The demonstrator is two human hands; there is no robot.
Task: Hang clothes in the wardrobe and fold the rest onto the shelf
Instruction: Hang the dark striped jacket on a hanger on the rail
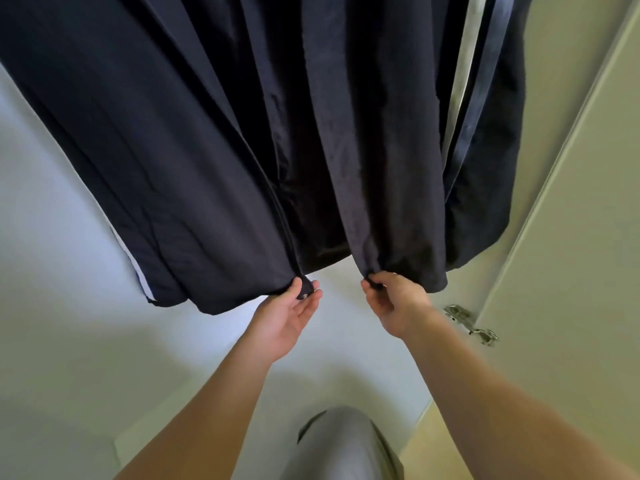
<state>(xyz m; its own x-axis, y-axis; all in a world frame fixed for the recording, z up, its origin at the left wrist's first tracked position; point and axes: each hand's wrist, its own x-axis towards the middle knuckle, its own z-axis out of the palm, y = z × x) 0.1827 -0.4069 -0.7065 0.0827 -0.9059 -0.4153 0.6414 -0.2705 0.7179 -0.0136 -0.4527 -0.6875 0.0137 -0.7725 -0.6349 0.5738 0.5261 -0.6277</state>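
Observation:
A dark navy zip jacket (194, 140) hangs from above and fills the upper half of the head view, its front open down the middle. My left hand (289, 315) pinches the bottom corner of the left front panel, by the zipper end. My right hand (391, 303) grips the bottom corner of the right front panel (391, 161). The two corners are held a little apart. White stripes show on a sleeve at the upper right (465, 74) and at the lower left hem. The hanger and rail are out of view.
The white wardrobe interior (62, 306) lies behind and below the jacket. An open cream wardrobe door (571, 237) stands at the right, with a metal hinge (471, 323) near my right forearm. My grey-clad knee (341, 445) is at the bottom centre.

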